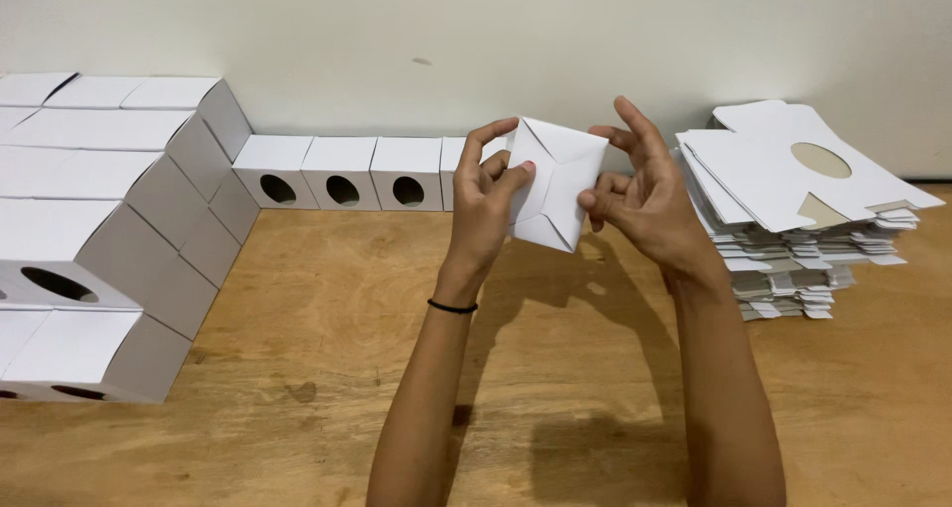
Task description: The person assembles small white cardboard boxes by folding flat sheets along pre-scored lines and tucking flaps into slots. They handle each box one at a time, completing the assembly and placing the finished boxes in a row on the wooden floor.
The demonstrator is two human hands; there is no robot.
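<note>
folded boxes left, flat blanks right

Two hands are showing, one small white box between them; four finished boxes are standing along the wall.

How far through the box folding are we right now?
Done: many folded boxes stacked at left and a row along the wall. In hand: the left hand and right hand are closing the flaps of one white box. Left: a tall stack of flat blanks.
</note>
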